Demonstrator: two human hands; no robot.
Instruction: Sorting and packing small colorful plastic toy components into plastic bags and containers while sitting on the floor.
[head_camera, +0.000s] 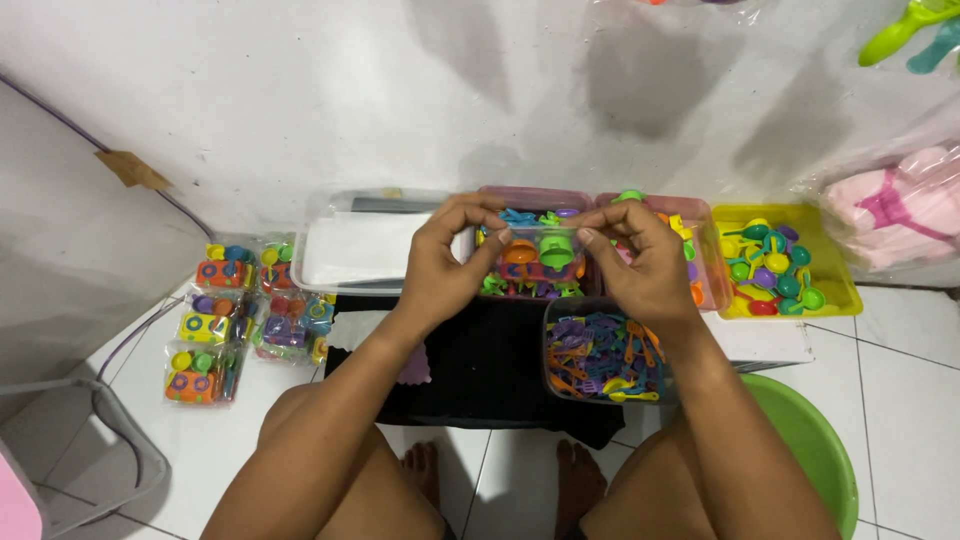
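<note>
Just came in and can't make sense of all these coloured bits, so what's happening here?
A person sits on the floor with both hands raised over a row of tubs. The left hand and right hand together hold a small clear packet of toy pieces. Below lie a tub of purple and orange utensils, a yellow tray of spoons and finished packets at left.

2 hands (450, 262) (640, 262) on clear packet (540, 250)
</note>
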